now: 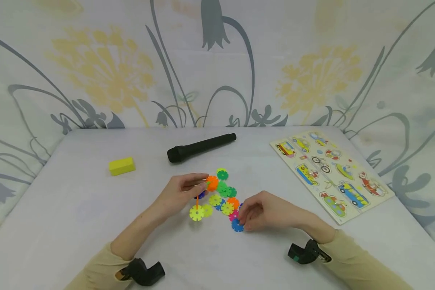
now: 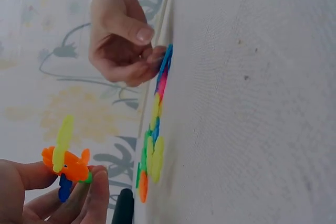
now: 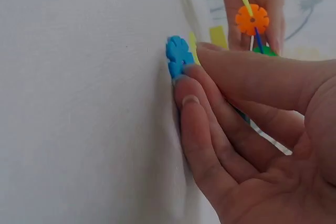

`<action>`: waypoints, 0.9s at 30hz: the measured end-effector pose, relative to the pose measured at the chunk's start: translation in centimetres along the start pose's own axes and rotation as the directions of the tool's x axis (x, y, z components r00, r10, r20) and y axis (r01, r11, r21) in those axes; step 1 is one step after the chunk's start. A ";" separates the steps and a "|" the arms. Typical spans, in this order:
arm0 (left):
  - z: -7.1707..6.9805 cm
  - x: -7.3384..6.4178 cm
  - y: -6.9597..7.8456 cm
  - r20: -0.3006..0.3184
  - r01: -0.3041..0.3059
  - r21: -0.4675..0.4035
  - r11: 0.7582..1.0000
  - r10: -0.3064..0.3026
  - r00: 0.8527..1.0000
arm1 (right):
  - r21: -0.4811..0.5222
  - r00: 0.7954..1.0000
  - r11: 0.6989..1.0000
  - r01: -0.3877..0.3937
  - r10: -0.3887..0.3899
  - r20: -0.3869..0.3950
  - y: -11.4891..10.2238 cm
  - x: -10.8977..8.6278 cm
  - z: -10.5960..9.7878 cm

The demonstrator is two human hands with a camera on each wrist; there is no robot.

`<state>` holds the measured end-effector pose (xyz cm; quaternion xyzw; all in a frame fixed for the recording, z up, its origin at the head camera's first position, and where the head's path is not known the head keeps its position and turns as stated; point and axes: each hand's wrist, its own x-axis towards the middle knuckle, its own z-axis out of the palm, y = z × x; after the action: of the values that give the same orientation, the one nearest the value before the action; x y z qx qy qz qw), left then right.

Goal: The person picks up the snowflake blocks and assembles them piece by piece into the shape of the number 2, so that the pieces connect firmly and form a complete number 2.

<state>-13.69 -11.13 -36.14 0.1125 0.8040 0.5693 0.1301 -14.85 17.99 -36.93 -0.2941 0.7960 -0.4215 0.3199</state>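
Observation:
In the head view my left hand (image 1: 177, 194) pinches a small cluster of joined notched plastic discs (image 1: 212, 183), raised off the table. Orange, yellow, blue and green discs of that cluster show in the left wrist view (image 2: 68, 170). Loose discs (image 1: 227, 208) in green, yellow, orange, pink and blue lie on the table between the hands. My right hand (image 1: 273, 211) is at their near right end, its fingertips touching a blue disc (image 3: 178, 56). The thumb stands apart from that disc in the right wrist view, and the fingers hide some discs behind them.
A black microphone (image 1: 201, 148) lies behind the discs. To the left is a yellow block (image 1: 121, 166). A picture puzzle board (image 1: 330, 173) lies at the right on the white-covered table (image 1: 76, 225). A patterned cloth (image 1: 217, 80) hangs behind.

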 end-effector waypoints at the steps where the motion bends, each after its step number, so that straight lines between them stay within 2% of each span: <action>1: 0.0 0.0 0.0 0.001 0.002 -0.001 1.000 -0.002 1.000 | -0.011 1.000 1.000 0.003 -0.004 -0.026 -0.1 0.4 0.2; 4: 0.1 0.0 0.0 0.003 0.006 -0.009 1.000 -0.006 1.000 | -0.088 0.993 0.996 0.025 -0.035 -0.115 -0.4 1.7 0.8; 8: 0.0 0.0 0.1 0.007 0.002 -0.019 1.000 -0.002 1.000 | -0.218 0.972 0.975 0.044 -0.092 -0.215 -0.7 3.5 1.4; 10: -0.1 0.0 0.0 0.012 0.000 -0.029 1.000 0.000 1.000 | -0.244 0.962 0.969 0.036 -0.100 -0.254 -0.9 4.2 1.4; 14: -0.1 0.0 0.0 0.019 0.001 -0.046 0.999 -0.001 1.000 | -0.260 0.944 0.966 0.004 -0.089 -0.317 -1.3 5.4 0.9; 18: 0.0 0.1 0.0 0.024 0.004 -0.058 0.998 -0.003 1.000 | -0.272 0.932 0.962 -0.019 -0.082 -0.354 -1.4 5.7 0.6; 27: 0.0 0.1 0.1 0.016 0.012 -0.042 0.999 -0.011 1.000 | -0.227 0.922 0.973 -0.046 -0.046 -0.384 -1.1 5.7 0.4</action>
<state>-13.79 -11.08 -36.04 0.1095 0.7914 0.5844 0.1421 -17.88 13.02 -37.64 -0.2403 0.8870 -0.3756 0.1198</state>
